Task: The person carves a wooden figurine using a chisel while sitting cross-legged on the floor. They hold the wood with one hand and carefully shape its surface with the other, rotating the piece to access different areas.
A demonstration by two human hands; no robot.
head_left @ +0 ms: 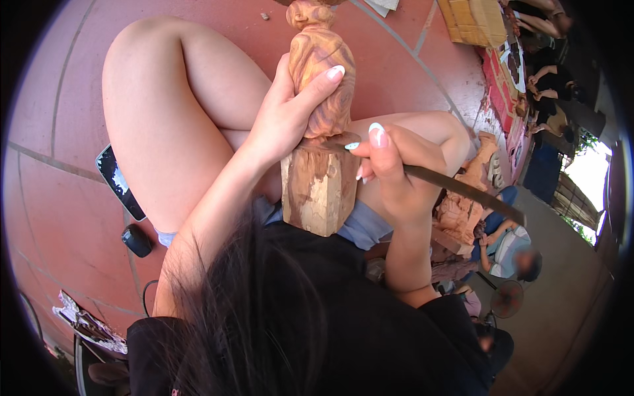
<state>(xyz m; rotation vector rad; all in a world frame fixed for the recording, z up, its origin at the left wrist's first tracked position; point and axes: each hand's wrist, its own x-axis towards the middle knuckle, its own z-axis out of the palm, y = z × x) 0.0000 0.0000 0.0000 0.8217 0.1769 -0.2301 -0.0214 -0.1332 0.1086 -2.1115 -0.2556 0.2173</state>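
A carved wooden figure (322, 82) with swirling grain rises from an uncut block (318, 188) between my legs. The figure's rounded head is at the top edge of the view. My left hand (285, 117) is wrapped around the figure's body from the left, thumb lying across its front. In a pencil-like pinch, my right hand (393, 162) holds a long, flat, dark hand tool (465, 191). That tool's far end slants out to the right. Its working tip is by the narrow joint where figure meets block; whether it touches the wood is unclear.
Red floor tiles (72, 198) surround me. A phone (119, 181) and a small black case (137, 240) lie by my left leg. To the right are larger wood carvings (462, 204), a cardboard box (472, 23), a fan (508, 299) and several people seated at work.
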